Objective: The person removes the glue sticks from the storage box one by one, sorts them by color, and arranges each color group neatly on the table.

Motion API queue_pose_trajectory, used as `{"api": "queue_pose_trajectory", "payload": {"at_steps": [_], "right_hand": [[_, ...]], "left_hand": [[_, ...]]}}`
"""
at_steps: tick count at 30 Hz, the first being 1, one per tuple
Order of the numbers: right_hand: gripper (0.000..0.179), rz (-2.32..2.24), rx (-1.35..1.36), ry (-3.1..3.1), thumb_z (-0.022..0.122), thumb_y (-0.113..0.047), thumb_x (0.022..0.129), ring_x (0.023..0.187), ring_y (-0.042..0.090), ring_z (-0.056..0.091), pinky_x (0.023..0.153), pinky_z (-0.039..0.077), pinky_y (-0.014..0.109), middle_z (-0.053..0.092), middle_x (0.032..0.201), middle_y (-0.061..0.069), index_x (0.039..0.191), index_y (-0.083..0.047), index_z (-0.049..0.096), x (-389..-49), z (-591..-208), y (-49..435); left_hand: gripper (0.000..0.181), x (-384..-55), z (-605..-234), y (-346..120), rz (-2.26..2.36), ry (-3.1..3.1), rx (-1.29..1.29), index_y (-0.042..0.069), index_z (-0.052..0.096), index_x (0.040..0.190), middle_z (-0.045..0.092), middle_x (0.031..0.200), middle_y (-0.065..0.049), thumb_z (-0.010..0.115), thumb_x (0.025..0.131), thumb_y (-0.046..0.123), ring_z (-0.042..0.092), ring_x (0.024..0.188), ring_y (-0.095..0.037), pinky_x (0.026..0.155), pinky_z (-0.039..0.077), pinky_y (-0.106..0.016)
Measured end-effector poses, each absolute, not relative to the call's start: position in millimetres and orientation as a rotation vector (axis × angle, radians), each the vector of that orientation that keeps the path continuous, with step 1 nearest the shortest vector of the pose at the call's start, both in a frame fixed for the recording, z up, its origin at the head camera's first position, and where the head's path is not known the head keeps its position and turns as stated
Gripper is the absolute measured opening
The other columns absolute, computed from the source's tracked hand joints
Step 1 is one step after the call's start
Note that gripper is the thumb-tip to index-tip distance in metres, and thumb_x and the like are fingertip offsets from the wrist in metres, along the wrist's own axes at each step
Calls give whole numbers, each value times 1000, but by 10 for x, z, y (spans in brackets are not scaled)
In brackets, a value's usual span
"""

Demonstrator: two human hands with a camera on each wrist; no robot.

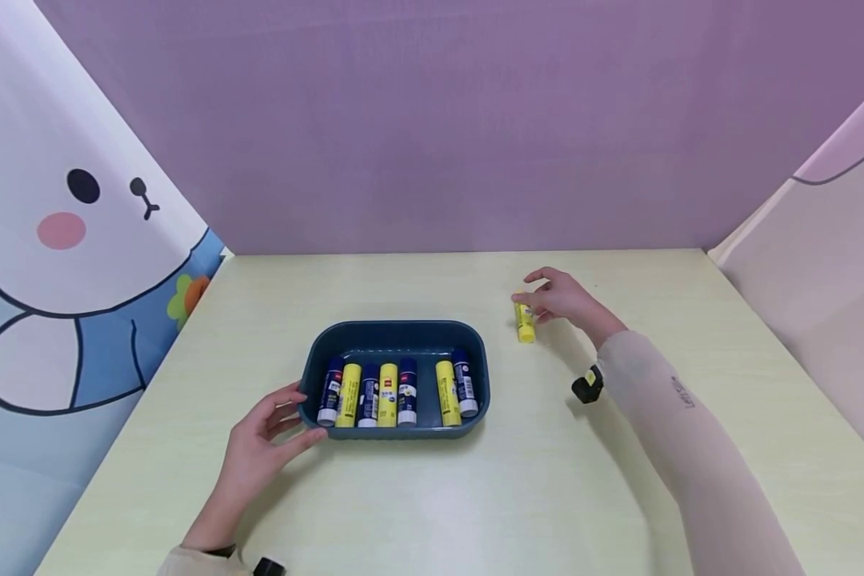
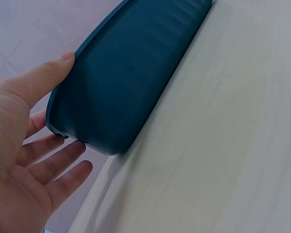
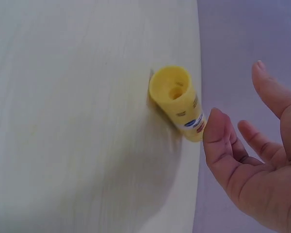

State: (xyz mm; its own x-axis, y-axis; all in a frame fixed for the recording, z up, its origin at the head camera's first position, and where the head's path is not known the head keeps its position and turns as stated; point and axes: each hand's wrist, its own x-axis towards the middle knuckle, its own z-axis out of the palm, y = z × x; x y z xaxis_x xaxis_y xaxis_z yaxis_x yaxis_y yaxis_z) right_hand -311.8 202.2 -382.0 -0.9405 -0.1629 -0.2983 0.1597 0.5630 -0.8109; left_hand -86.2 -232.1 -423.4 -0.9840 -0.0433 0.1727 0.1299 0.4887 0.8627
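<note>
while the left hand gripped the blue tray by its near left corner, the right hand with fingers loose, just beside a yellow glue stick, that one on the tabletop right of the tray, seven more sticks inside

tray cut @ top (L wrist) | yel. stick blurred, unreadable
</note>
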Motion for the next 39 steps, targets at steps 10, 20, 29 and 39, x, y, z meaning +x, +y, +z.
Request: {"api": "queue_pose_trajectory", "payload": {"at_steps": [10,20,29,39], "right_hand": [[64,-1402,-158,2390,71,-24,94,83,27,59,75,60,35,55,112,20,143,2,38,-2950,-3717,1931],[55,-1414,-256,2359,70,-19,95,90,35,61,77,61,36,55,110,20,139,1,42,-2798,-3623,1837],[47,-1402,-360,2336,66,-14,96,99,45,60,76,61,35,56,107,19,136,0,45,-2674,-3538,1728],[40,-1423,-467,2279,64,-9,97,95,44,62,74,62,35,56,102,17,133,1,48,-2513,-3444,1581]], "left_hand": [[52,-864,-4231,-2319,-1498,-2564,-69,1,58,123,53,142,-17,85,79,11,61,116,-35,87,49,-10],[52,-864,-4234,-2320,-1508,-2558,-75,0,59,122,53,142,-17,85,79,10,60,115,-34,87,50,-12],[52,-867,-4233,-2312,-1506,-2557,-79,0,58,122,53,142,-17,85,79,10,60,116,-35,87,50,-11],[52,-876,-4229,-2311,-1504,-2560,-80,0,58,123,52,142,-17,85,80,10,60,116,-35,88,49,-10]]}}
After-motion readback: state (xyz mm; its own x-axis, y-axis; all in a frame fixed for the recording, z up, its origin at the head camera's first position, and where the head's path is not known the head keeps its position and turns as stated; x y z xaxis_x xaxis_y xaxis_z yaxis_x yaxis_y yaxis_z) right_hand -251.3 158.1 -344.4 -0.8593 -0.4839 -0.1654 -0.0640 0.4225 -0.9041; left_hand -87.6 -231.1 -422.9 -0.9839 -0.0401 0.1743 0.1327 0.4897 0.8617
